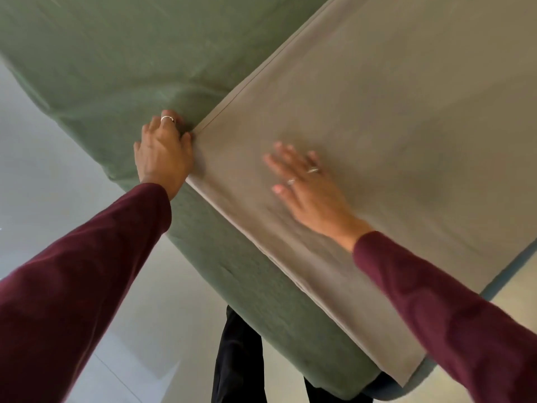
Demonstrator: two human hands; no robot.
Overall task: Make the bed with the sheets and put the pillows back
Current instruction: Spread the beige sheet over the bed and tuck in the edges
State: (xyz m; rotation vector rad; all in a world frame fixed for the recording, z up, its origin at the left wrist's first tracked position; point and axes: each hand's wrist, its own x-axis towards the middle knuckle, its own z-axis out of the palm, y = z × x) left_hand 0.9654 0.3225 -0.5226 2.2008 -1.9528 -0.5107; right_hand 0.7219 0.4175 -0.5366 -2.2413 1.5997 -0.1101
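The bed (pixel 96 71) wears a green sheet (pixel 232 271) drawn over its near edge and down the side. A beige sheet (pixel 392 97) lies flat on top, its hemmed edge running along that near edge, probably to square it. The right hand (pixel 308 184) presses the beige sheet with straight, spread fingers, likely pinning it against sliding. The left hand (pixel 162 149) curls round its corner at the bed's edge, apparently to tug it taut. No pillows show.
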